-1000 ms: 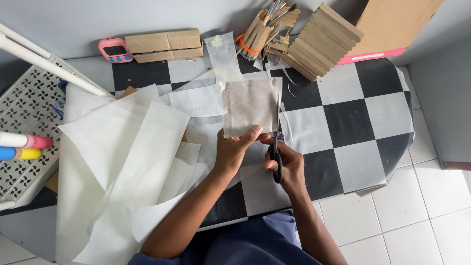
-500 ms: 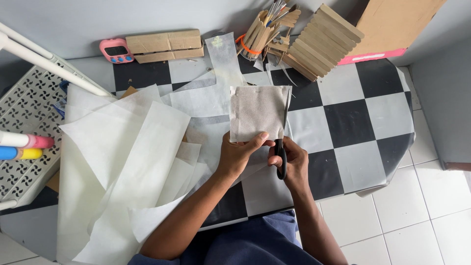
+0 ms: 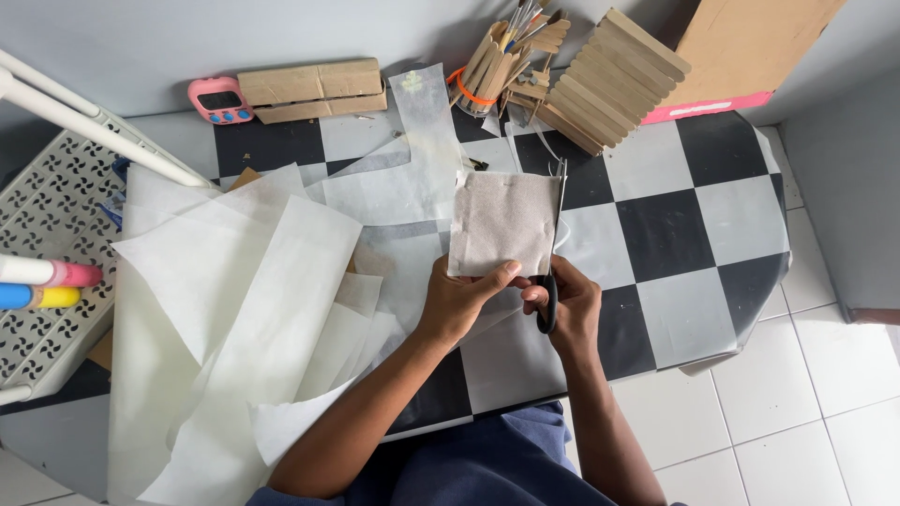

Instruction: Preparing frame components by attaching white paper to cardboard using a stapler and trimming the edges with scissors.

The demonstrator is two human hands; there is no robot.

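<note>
Our left hand (image 3: 457, 305) pinches the grey sheet (image 3: 502, 223) by its bottom edge, above the table (image 3: 656, 234). Our right hand (image 3: 567, 309) grips the scissors (image 3: 555, 245) along its right side (blades look nearly closed). The floppy sheet could bend, making our cut crooked.

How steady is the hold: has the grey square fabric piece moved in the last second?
Yes: the grey square fabric piece shifted slightly right and toward the person, relative to the pink timer.
</note>
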